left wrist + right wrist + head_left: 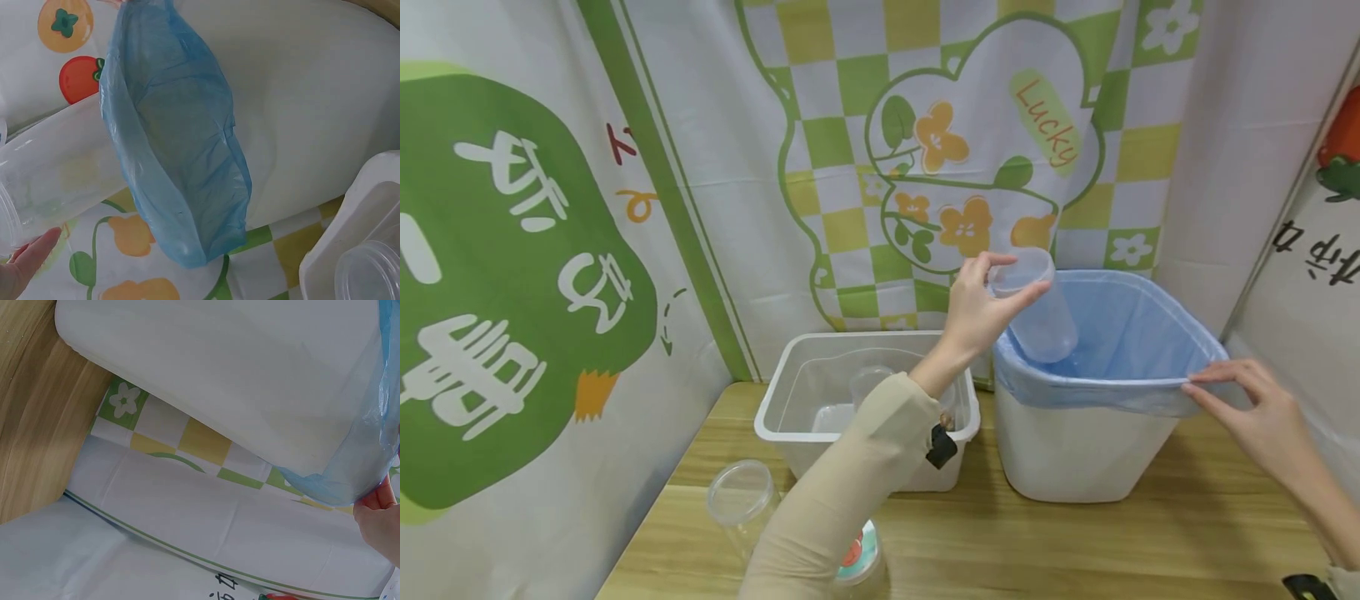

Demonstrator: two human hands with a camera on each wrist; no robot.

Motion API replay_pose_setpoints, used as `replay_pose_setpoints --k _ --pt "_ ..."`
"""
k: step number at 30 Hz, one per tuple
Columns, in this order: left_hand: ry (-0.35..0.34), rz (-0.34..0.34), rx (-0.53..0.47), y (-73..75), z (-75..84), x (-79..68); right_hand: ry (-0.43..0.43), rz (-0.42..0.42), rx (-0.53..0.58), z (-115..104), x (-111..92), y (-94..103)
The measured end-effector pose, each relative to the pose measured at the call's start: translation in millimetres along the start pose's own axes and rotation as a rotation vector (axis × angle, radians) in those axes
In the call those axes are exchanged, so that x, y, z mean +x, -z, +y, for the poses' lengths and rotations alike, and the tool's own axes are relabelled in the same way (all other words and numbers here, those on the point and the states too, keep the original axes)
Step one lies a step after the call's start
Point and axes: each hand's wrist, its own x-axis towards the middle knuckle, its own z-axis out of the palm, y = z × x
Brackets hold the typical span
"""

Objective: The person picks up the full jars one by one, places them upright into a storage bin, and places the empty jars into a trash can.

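My left hand (pixel 981 307) grips a clear plastic jar (pixel 1047 325) near its rim, thumb on one side and fingers on the other. The jar tilts down over the left side of a white bin (pixel 1075 454) lined with a blue bag (pixel 1150 325). In the left wrist view the jar (pixel 62 169) slants past the bag's edge (pixel 178 144). At the bin's right front corner, my right hand (pixel 1262 412) pinches the bag's rim between thumb and fingers; the right wrist view shows this hand (pixel 380 519) at the blue film (pixel 356 469).
Left of the bin stands a white tub (pixel 775 425) holding clear containers (pixel 871 383). Nearer on the wooden table (pixel 1000 550) are a clear jar (pixel 741 500) and a container with a printed lid (pixel 861 554), partly behind my left sleeve. Printed curtains (pixel 715 167) hang behind.
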Motion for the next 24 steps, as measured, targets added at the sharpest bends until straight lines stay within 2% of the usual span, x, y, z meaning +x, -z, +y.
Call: replay_pose_setpoints --k 11,19,24 --pt "0.066 -0.148 0.054 -17.5 -10.4 1.9 0.005 0.007 0.001 -2.2 0.2 -0.5" --pt "0.045 -0.207 0.155 -29.7 -17.6 3.4 -0.010 0.002 -0.007 -2.4 0.3 -0.3" --pt "0.059 -0.296 0.182 -32.8 -17.7 5.1 -0.006 0.008 -0.005 -3.1 0.0 -0.4"
